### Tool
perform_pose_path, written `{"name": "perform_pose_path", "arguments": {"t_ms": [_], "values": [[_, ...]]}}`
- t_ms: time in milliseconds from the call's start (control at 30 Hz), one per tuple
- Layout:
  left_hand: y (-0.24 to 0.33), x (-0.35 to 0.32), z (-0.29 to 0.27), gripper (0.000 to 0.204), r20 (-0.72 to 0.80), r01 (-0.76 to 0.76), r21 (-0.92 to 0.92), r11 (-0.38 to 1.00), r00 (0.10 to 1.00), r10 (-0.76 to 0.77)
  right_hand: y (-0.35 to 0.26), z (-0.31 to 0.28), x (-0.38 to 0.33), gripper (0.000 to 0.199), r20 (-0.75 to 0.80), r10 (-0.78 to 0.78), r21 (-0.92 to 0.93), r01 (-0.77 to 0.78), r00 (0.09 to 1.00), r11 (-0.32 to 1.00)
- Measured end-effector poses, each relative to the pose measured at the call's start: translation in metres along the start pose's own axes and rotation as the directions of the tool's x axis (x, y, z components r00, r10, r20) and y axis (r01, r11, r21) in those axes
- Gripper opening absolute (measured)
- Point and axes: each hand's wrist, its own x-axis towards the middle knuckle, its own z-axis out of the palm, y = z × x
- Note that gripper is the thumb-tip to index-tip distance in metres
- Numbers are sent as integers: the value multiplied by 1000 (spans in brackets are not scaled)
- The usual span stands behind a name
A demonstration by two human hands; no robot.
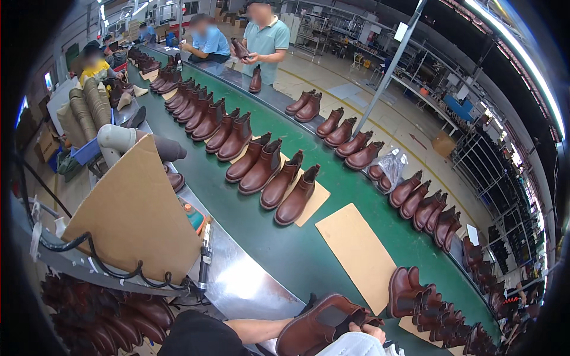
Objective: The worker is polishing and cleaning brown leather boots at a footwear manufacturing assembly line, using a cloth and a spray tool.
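Note:
Close to my body at the lower edge, a brown leather Chelsea boot (pixel 309 327) lies on its side, its dark elastic panel showing. My right hand (pixel 369 333) has its fingers closed on the boot's upper opening, and pale grey cloth covers part of the view below it. My left forearm (pixel 255 330) runs in behind the boot's toe; the left hand itself is hidden by the boot. Just beyond, a flat tan cardboard sheet (pixel 356 252) lies on the green conveyor belt (pixel 249 252). Several matching boots (pixel 409 293) stand in a row to the right.
More brown boots (pixel 297 196) line the belt on cardboard, and others (pixel 350 142) stand along its far metal ledge. A large cardboard panel (pixel 136 219) rises at left beside a metal worktop (pixel 249 285). Across the belt, a person (pixel 267 41) in a light green shirt holds a boot.

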Motion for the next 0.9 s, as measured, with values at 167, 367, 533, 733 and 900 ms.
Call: {"name": "perform_pose_path", "arguments": {"t_ms": [167, 367, 533, 733, 900], "values": [[-11, -7, 45, 37, -36, -61, -172, 983, 998, 56, 41, -18, -1, 29, 26, 24, 633, -35, 999, 773], [28, 0, 85, 35, -148, -182, -366, 913, 980, 136, 174, 45, 51, 25, -42, -57, 672, 71, 997, 737], [54, -1, 119, 33, -230, -248, -469, 848, 961, 154, 231, 91, 49, 26, -121, 31, 727, 68, 992, 684], [69, -4, 112, 28, -321, -212, -116, 970, 932, 165, 279, 140, 18, 27, -170, 178, 782, 23, 969, 623], [65, -15, 123, 25, -368, -185, 128, 974, 903, 220, 297, 165, -12, 28, -220, 258, 810, 28, 941, 586]]}}
